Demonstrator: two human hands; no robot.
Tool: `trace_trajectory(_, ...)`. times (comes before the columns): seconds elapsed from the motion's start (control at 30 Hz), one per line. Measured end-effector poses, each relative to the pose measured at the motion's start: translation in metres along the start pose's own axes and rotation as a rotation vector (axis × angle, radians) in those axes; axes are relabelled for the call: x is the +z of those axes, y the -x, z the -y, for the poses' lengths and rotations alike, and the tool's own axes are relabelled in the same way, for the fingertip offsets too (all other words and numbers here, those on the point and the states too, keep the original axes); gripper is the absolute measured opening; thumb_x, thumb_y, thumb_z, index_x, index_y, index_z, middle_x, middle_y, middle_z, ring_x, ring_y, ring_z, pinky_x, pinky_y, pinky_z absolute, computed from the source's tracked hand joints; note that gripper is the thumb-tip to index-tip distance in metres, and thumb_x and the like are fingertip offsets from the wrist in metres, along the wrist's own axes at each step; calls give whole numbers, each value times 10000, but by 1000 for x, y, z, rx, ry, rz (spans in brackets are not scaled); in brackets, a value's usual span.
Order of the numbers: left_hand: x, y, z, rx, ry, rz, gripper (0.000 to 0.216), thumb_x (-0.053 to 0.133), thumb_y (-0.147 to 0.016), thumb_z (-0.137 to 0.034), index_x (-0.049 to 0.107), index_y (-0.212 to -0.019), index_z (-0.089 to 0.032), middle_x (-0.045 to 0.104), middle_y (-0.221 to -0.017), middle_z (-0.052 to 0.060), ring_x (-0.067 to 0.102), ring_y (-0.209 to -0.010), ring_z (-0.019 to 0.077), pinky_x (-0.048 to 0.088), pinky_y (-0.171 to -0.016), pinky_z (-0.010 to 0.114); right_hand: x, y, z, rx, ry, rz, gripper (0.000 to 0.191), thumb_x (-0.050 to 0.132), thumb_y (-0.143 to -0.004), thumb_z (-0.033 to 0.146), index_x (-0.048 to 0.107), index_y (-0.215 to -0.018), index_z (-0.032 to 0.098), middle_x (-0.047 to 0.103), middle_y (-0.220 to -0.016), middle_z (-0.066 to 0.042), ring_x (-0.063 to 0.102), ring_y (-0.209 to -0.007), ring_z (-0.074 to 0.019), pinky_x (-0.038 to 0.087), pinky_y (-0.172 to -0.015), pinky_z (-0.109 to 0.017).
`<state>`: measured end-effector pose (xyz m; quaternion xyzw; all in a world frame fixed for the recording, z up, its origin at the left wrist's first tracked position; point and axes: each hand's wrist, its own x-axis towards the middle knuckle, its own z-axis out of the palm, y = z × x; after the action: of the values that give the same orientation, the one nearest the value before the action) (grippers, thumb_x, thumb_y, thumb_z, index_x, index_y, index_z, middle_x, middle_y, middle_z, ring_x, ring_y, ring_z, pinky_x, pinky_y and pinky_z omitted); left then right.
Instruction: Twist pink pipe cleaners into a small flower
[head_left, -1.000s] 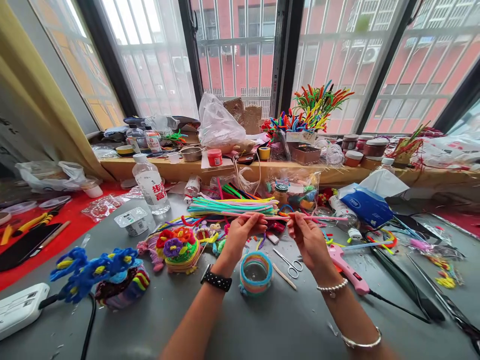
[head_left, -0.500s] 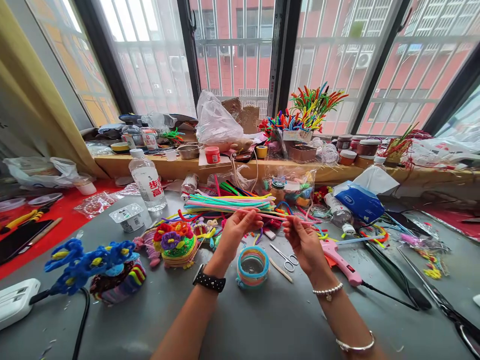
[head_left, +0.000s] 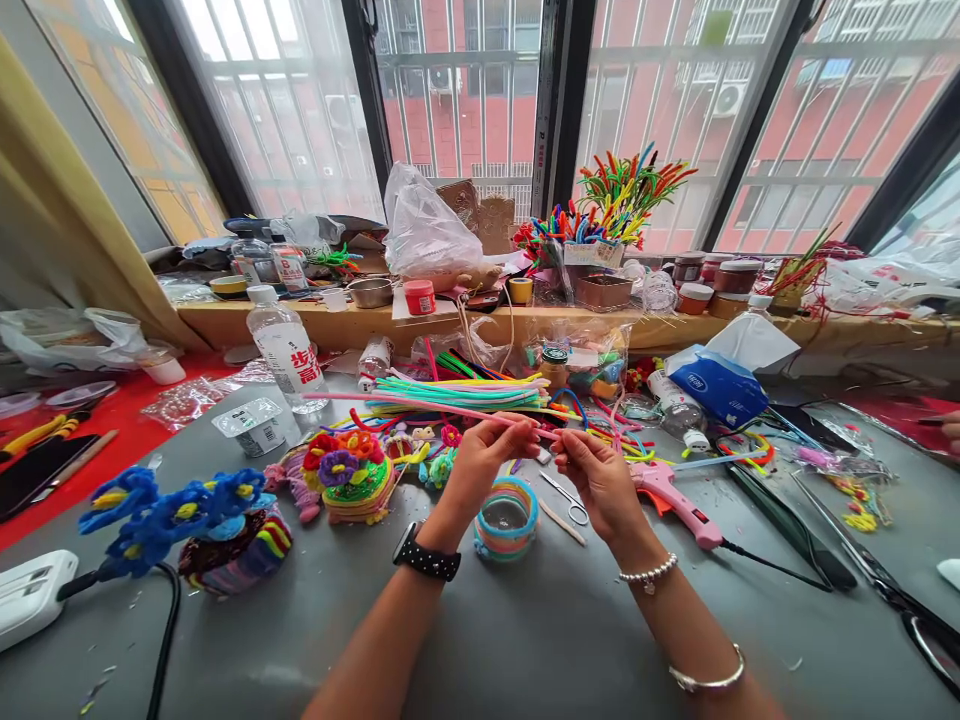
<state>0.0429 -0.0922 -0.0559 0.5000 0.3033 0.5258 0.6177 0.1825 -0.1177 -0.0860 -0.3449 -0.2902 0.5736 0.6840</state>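
Note:
A long pink pipe cleaner (head_left: 405,402) is stretched between my two hands, its free length reaching out to the left. My left hand (head_left: 484,462) pinches it near its right part. Close beside, my right hand (head_left: 600,480) has its fingertips closed on the end of the same strip. Below and between the hands stands a round jar (head_left: 507,545) wrapped in blue and peach pipe cleaners, its top open. Small scissors (head_left: 566,498) lie just right of the jar. Behind my hands rests a bundle of pastel pipe cleaners (head_left: 457,394).
A pink glue gun (head_left: 682,508) lies to the right, its cord trailing. Pipe-cleaner flower pots, one with blue flowers (head_left: 180,515), stand left. A water bottle (head_left: 285,350), a tissue pack (head_left: 718,385) and large scissors (head_left: 874,575) surround the work area. Another person's hand (head_left: 951,428) shows at the right edge.
My right hand has moved left, close to my left hand. The pink pipe cleaner now extends far out to the left of my left hand. The view has shifted slightly.

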Motion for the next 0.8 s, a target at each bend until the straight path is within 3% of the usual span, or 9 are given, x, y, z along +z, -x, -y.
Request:
trace_trajectory(0.1,5,3,0,-22,-39,67,250,741,-595,-329,685,-704,-111,673,-681,40,612,-583,126,514,-610,249,5,4,-1,3,25,44,198,783,-555,288,717,-684,155,665,-594,3,556,-495,-70,495,-523,-190)
trace_trajectory(0.33,5,3,2,-70,40,31,302,740,-585,-384,689,-685,-104,663,-648,46,578,-564,116,480,-601,246,7,8,-2,-66,107,95,176,737,-628,322,693,-721,178,656,-630,12,556,-539,-83,487,-547,-210)
trace_trajectory(0.57,3,3,5,-191,163,141,367,690,-629,-474,674,-654,-109,549,-511,-15,466,-455,44,349,-474,176,9,11,-7,-61,104,133,166,709,-670,335,661,-688,178,615,-593,27,521,-512,-72,450,-532,-200)
trace_trajectory(0.8,1,3,8,-297,199,314,395,637,-683,-498,631,-611,-110,516,-505,-16,421,-426,38,294,-437,175,8,10,-7,-45,79,176,261,707,-655,406,608,-626,167,543,-533,43,442,-448,-53,366,-461,-183)
